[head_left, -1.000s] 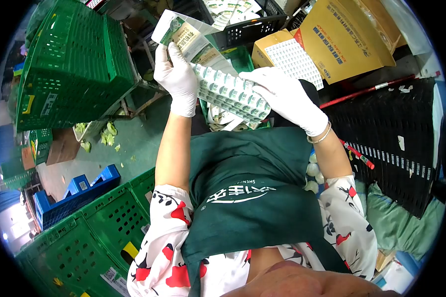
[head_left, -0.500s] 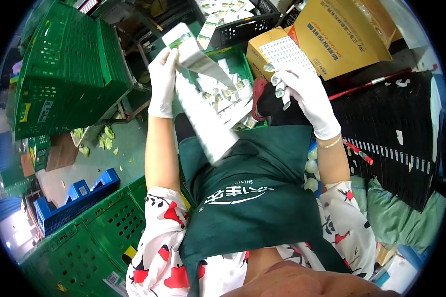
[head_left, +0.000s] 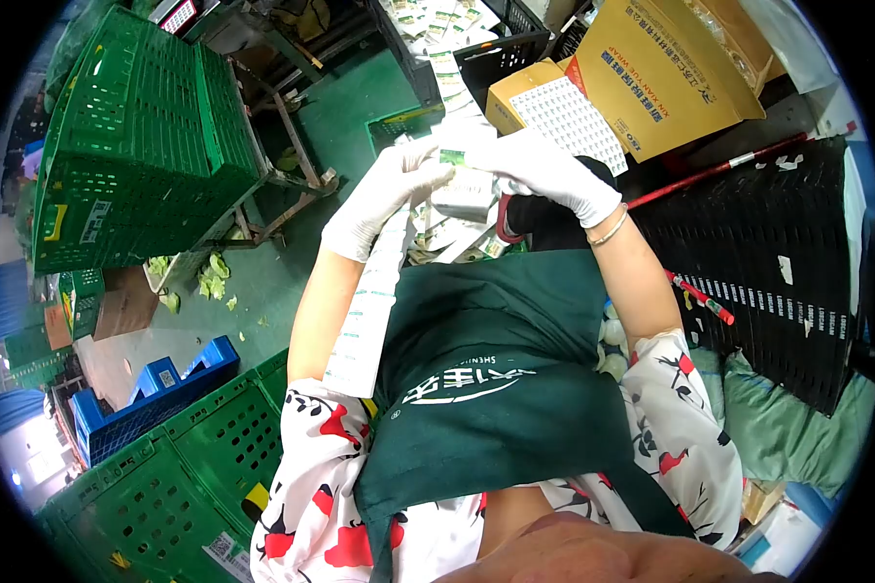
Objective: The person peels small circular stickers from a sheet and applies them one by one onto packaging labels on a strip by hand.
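My left hand (head_left: 389, 189), in a white glove, pinches a long strip of white labels with green print. One tail of this label strip (head_left: 365, 330) hangs down past my left forearm to the apron. Opposite it, my gloved right hand (head_left: 549, 175) has its fingers closed together at the strip's printed part between both hands. Glare hides the right fingertips, and the small round stickers are not discernible there. More printed strips (head_left: 450, 87) run up behind my hands. Below them lies a loose heap of strips (head_left: 442, 233), partly covered by my hands.
A black crate (head_left: 496, 58) full of printed labels stands ahead. Right of it are a sheet of small stickers (head_left: 569, 121) and a yellow cardboard box (head_left: 661, 78). Green crates (head_left: 136, 146) are stacked at left, a black crate (head_left: 749, 262) at right. A green crate (head_left: 403, 126) sits on the floor.
Both hands have come together at the label strip from being apart. My left hand moved right and lower; my right hand moved left. The strip's tail now hangs further left.
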The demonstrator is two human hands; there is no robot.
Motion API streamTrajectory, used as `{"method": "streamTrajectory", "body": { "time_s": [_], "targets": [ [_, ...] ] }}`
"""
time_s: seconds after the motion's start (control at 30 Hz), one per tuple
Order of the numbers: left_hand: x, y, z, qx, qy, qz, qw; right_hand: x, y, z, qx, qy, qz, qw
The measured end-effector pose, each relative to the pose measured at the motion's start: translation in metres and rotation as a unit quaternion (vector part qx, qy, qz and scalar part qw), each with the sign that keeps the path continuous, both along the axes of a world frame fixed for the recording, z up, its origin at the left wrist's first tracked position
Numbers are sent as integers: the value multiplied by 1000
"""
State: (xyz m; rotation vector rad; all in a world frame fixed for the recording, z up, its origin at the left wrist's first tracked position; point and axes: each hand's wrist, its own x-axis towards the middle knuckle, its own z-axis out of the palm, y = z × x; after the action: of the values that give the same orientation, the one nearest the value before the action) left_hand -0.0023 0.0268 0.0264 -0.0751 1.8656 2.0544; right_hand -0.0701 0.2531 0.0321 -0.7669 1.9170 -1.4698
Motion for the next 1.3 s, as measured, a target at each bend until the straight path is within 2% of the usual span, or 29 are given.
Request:
{"method": "streamTrajectory", "body": {
  "time_s": [0.1, 0.13, 0.2, 0.23, 0.3, 0.33, 0.37, 0.43, 0.5, 0.53, 0.63, 0.67, 0.77, 0.8, 0.83, 0.9, 0.93, 0.97, 1.0, 1.03, 1.07, 1.17, 1.2, 1.3],
  "targets": [
    [-2, -2, -8, 72, -45, 50, 995, 8, -4, 10, 82, -97, 20, 992],
    [-3, -4, -10, 59, -48, 55, 996, 13, -3, 5, 48, 43, 79, 995],
    [-9, -11, -13, 1, -38, 44, 998, 21, -1, 2, 22, 58, 101, 993],
    [-12, -12, -13, -44, -25, 28, 998, 22, 3, -3, 12, 62, 56, 996],
    [-12, -10, -12, -27, -11, 46, 999, 23, 9, -1, -5, 52, -74, 996],
    [-10, -7, -11, -19, -5, 56, 998, 19, 12, 5, 35, -42, -188, 981],
    [-9, -5, -11, -11, 1, 67, 998, 20, 18, 13, -19, -50, -222, 974],
    [-7, 1, -18, 25, 24, 67, 997, 15, 18, -17, -38, 187, -227, 955],
    [-8, 6, -24, 31, 51, 58, 997, 20, 5, -13, -34, 205, -243, 947],
    [-8, 8, -22, 24, 62, 51, 996, 20, -2, -7, -28, 53, -271, 961],
    [-7, 2, -28, 15, 39, 17, 999, 22, -14, 1, 20, 18, -258, 966],
    [-6, 4, -25, 37, 38, 21, 998, 20, -18, -8, 23, 51, -259, 964],
    [-6, 1, -25, -23, 35, 12, 999, 14, -23, -29, 101, 262, -277, 919],
    [-5, 0, -25, -20, 66, 13, 998, 11, -18, -30, 122, 249, -250, 928],
    [-4, -2, -24, -31, 48, 12, 998, 9, -14, -29, 142, 237, -221, 935],
    [0, -2, -8, -52, 10, 9, 999, 6, -9, -12, 43, -8, -171, 984],
    [-1, -5, -11, -54, -15, 15, 998, 9, -4, -20, -13, -62, -133, 989],
    [-5, -15, -24, -16, -15, -7, 1000, 13, -4, -11, 18, -41, -99, 994],
    [-8, -9, -26, 19, -1, 31, 999, 22, -5, 5, 48, -22, -64, 997],
    [-10, -11, -24, -11, -2, 37, 999, 28, -5, 13, 77, -2, -29, 997],
    [-12, -11, -16, -41, -4, 43, 998, 32, -4, 12, 66, 9, -44, 997],
    [-10, -3, -22, 20, 35, 83, 996, 22, -6, -8, 10, 20, -240, 970],
    [-9, -3, -23, 38, 28, 63, 997, 16, -4, -8, -15, -4, -257, 966],
    [-9, 5, -27, 17, 75, 44, 996, 16, -15, -12, -115, 69, -273, 953]
  ]
}}
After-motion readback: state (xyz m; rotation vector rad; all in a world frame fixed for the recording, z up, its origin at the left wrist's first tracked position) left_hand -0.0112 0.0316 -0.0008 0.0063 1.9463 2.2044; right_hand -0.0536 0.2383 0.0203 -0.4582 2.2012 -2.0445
